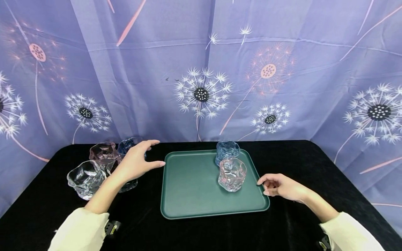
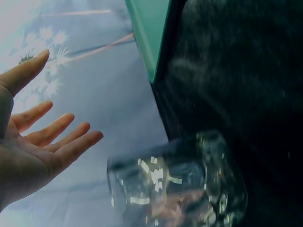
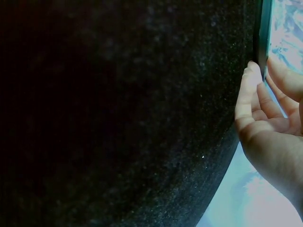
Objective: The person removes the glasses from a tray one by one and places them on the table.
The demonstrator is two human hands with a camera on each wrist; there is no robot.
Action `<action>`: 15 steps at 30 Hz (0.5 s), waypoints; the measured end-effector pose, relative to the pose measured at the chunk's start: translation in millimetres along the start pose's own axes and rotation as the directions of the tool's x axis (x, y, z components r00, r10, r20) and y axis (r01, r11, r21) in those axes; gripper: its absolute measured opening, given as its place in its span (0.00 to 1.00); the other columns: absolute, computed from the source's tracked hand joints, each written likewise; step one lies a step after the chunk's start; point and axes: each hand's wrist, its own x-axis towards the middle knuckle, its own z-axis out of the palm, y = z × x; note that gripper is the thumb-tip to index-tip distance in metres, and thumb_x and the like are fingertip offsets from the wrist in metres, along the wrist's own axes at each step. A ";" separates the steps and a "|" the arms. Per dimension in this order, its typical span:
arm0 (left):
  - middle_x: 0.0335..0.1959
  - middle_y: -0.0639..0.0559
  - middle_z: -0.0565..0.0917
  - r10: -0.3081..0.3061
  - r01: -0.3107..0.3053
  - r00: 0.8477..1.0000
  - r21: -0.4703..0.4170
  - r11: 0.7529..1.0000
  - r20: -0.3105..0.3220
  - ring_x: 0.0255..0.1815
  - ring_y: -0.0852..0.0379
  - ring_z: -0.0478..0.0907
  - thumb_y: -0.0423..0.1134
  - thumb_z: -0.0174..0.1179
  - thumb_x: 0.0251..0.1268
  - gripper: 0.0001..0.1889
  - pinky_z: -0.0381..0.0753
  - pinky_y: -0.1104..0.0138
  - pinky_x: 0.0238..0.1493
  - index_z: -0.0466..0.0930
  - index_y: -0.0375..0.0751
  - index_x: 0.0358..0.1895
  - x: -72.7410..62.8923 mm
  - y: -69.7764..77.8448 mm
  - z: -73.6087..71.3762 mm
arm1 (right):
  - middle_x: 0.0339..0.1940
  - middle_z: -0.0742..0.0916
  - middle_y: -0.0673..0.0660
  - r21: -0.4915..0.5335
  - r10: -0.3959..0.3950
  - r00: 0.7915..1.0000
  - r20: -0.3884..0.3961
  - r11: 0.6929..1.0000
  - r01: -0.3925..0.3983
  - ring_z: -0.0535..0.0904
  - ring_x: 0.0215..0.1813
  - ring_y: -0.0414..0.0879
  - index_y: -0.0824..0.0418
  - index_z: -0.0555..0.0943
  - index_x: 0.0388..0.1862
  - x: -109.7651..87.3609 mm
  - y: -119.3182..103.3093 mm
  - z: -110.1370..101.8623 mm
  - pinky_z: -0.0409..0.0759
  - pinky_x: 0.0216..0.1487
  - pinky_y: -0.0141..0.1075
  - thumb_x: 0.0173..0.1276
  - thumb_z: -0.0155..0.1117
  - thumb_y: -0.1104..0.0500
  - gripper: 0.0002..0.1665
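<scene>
My left hand (image 1: 135, 164) hovers with fingers spread and thumb apart, holding nothing. Beneath and beside it stand several wavy glass cups: a clear cup (image 1: 86, 178), a pinkish cup (image 1: 103, 152), a blue cup (image 1: 125, 145) and one partly hidden by the hand. One glass cup (image 2: 175, 184) shows below the left hand in the left wrist view. At the right edge of the green tray (image 1: 191, 188), my right hand (image 1: 284, 187) pinches the rim between thumb and fingers. On the tray's right half sit a light blue cup (image 1: 226, 150) and a pale pink cup (image 1: 233, 176), close together.
A black cloth (image 1: 141, 226) covers the table under the tray and cups. Behind the table's far edge hangs a purple curtain (image 1: 150, 87) printed with dandelions. The left cups stand close together near the table's left side.
</scene>
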 end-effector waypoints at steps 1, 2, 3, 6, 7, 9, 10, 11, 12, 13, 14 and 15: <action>0.58 0.36 0.70 0.001 -0.001 1.000 -0.005 1.000 0.014 0.54 0.39 0.69 0.45 0.67 0.52 0.34 0.68 0.47 0.51 0.67 0.34 0.61 2.1 0.9 3.4 | 0.31 0.77 0.61 0.000 0.001 1.000 0.000 1.000 -0.001 0.73 0.31 0.39 0.75 0.72 0.49 0.0 -0.1 0.1 0.76 0.32 0.32 0.63 0.60 0.66 0.18; 0.58 0.36 0.70 0.004 -0.003 1.000 -0.013 1.000 0.024 0.54 0.39 0.70 0.45 0.67 0.52 0.34 0.68 0.47 0.51 0.67 0.34 0.61 4.0 1.7 6.9 | 0.31 0.77 0.61 0.002 0.005 1.000 0.000 1.000 -0.005 0.73 0.31 0.38 0.75 0.72 0.49 0.0 -0.1 0.2 0.76 0.32 0.32 0.63 0.60 0.66 0.18; 0.58 0.36 0.70 0.006 -0.005 0.999 -0.020 1.000 0.033 0.54 0.39 0.70 0.45 0.67 0.51 0.34 0.68 0.47 0.51 0.67 0.33 0.61 5.7 2.6 10.3 | 0.31 0.77 0.61 0.003 0.008 1.000 0.000 1.000 -0.008 0.73 0.31 0.38 0.75 0.72 0.49 0.0 0.0 0.2 0.76 0.32 0.32 0.63 0.60 0.66 0.18; 0.58 0.35 0.70 0.011 -0.008 0.998 -0.047 0.999 0.060 0.55 0.39 0.70 0.44 0.67 0.52 0.34 0.68 0.48 0.52 0.67 0.32 0.61 10.9 5.0 20.1 | 0.31 0.77 0.61 0.006 0.012 1.000 0.003 1.000 -0.012 0.73 0.31 0.39 0.75 0.72 0.49 -0.2 -0.5 0.1 0.76 0.32 0.32 0.63 0.59 0.67 0.18; 0.59 0.35 0.70 0.009 -0.005 0.998 -0.057 0.998 0.070 0.55 0.39 0.69 0.44 0.67 0.52 0.34 0.68 0.48 0.52 0.66 0.33 0.61 12.4 6.0 23.0 | 0.31 0.77 0.61 0.005 0.011 1.000 0.005 1.000 -0.011 0.73 0.31 0.39 0.75 0.72 0.50 -0.1 -0.7 0.0 0.75 0.32 0.33 0.63 0.59 0.67 0.18; 0.59 0.36 0.69 0.012 -0.007 0.996 -0.066 0.998 0.083 0.56 0.39 0.69 0.44 0.66 0.52 0.34 0.69 0.49 0.52 0.66 0.33 0.62 15.2 7.6 28.8 | 0.31 0.77 0.61 0.005 0.014 1.000 0.007 1.000 -0.014 0.73 0.31 0.39 0.75 0.71 0.50 0.0 -0.9 -0.2 0.75 0.32 0.33 0.63 0.58 0.67 0.17; 0.59 0.36 0.69 0.014 -0.008 0.996 -0.070 0.998 0.089 0.56 0.40 0.69 0.44 0.66 0.52 0.34 0.69 0.49 0.52 0.66 0.33 0.62 16.5 8.4 31.3 | 0.31 0.77 0.61 0.006 0.015 1.000 0.008 1.000 -0.015 0.73 0.31 0.39 0.75 0.71 0.50 0.2 -1.0 -0.2 0.75 0.32 0.33 0.63 0.58 0.68 0.17; 0.59 0.36 0.69 0.018 -0.011 0.996 -0.073 0.997 0.093 0.56 0.40 0.69 0.44 0.66 0.52 0.34 0.69 0.49 0.52 0.66 0.33 0.62 17.7 9.4 33.6 | 0.31 0.77 0.61 0.007 0.015 1.000 0.008 1.000 -0.015 0.73 0.31 0.39 0.75 0.71 0.50 0.2 -0.8 -0.3 0.76 0.32 0.33 0.63 0.58 0.68 0.17; 0.60 0.37 0.69 0.020 -0.013 0.995 -0.074 0.997 0.098 0.56 0.40 0.69 0.45 0.66 0.52 0.34 0.69 0.49 0.53 0.66 0.34 0.62 18.8 10.0 35.8 | 0.31 0.77 0.61 0.008 0.012 1.000 0.009 1.000 -0.012 0.73 0.31 0.39 0.75 0.71 0.50 0.4 -0.8 -0.3 0.75 0.32 0.33 0.63 0.58 0.68 0.17; 0.60 0.37 0.69 0.021 -0.013 0.995 -0.077 0.997 0.100 0.56 0.41 0.69 0.45 0.66 0.52 0.35 0.69 0.50 0.53 0.66 0.34 0.62 20.0 10.6 38.1 | 0.31 0.77 0.61 0.006 0.011 1.000 0.008 1.000 -0.011 0.73 0.31 0.39 0.75 0.71 0.50 0.4 -0.6 -0.4 0.75 0.32 0.33 0.63 0.58 0.68 0.17; 0.60 0.37 0.69 0.020 -0.012 0.995 -0.079 0.997 0.102 0.56 0.41 0.69 0.45 0.66 0.52 0.35 0.69 0.50 0.53 0.66 0.34 0.62 21.4 11.3 40.3 | 0.31 0.77 0.61 0.002 0.010 1.000 0.008 1.000 -0.010 0.73 0.31 0.39 0.75 0.71 0.50 0.7 -0.4 -0.2 0.75 0.32 0.33 0.63 0.58 0.69 0.17; 0.60 0.38 0.69 0.019 -0.011 0.994 -0.083 0.996 0.103 0.56 0.41 0.69 0.45 0.66 0.52 0.35 0.69 0.51 0.53 0.66 0.34 0.62 22.6 12.2 42.1 | 0.31 0.77 0.61 -0.003 0.008 1.000 0.007 1.000 -0.008 0.73 0.30 0.39 0.75 0.71 0.50 1.1 0.2 -0.1 0.75 0.31 0.33 0.63 0.58 0.69 0.17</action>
